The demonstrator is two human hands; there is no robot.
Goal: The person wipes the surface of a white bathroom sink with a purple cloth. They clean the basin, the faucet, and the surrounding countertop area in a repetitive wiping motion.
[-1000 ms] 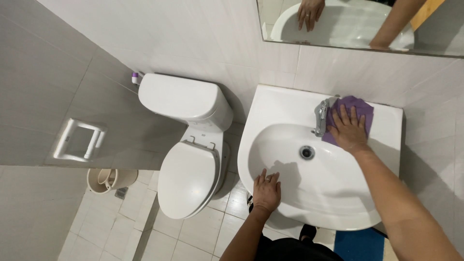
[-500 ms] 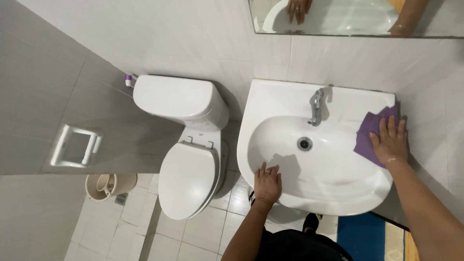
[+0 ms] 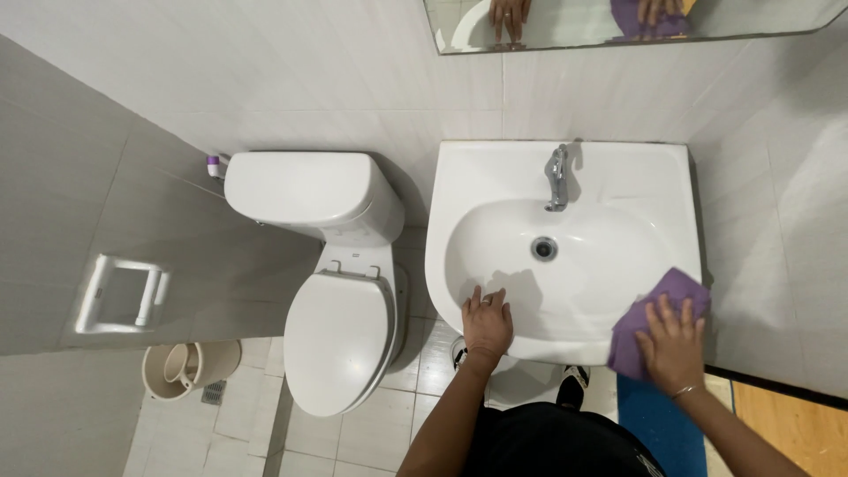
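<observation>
White ceramic washbasin [image 3: 477, 177] looks mostly wiped; right hand [image 3: 673, 346] presses a purple cloth [image 3: 658, 309] flat at its front-right rim, left hand [image 3: 487, 321] braces open, holding nothing.

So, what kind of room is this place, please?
It looks like a small bathroom: a white toilet stands beside a white sink with a metal tap, under a wall mirror. The right hand presses a purple cloth on the sink's rim.

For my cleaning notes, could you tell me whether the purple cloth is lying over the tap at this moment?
No, the purple cloth lies under the right hand at the sink's front right rim, well away from the tap.
</observation>
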